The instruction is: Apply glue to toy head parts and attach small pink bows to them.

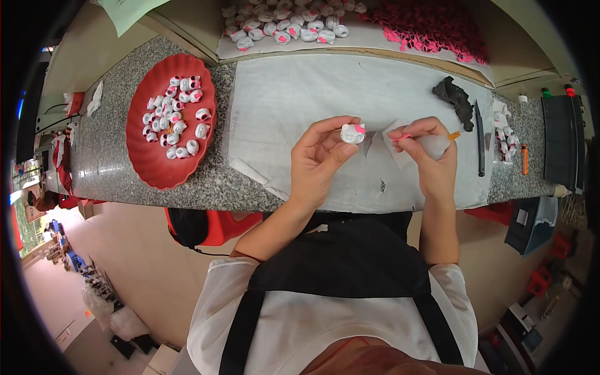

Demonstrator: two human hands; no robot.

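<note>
My left hand [315, 164] pinches a small white cat-head figurine [352, 134] with a pink bow between thumb and fingers, above the white sheet [281, 87]. To its right, my right hand [432, 161] is closed round a slim tool [454, 135] whose orange end sticks out past the hand. Something small and pink [403, 137] shows at the right fingertips; whether it is the tool's tip or a separate piece I cannot tell. A white tissue [400, 157] lies under and against the right hand. The two hands are apart.
At the left stands a red scalloped plate [140, 150] with several white figurines. A shelf at the back holds a heap of white figurines [281, 25] and many pink pieces [431, 31]. On the right are a crumpled black cloth [454, 100], a dark pen-like tool [480, 140] and an orange stick [524, 159].
</note>
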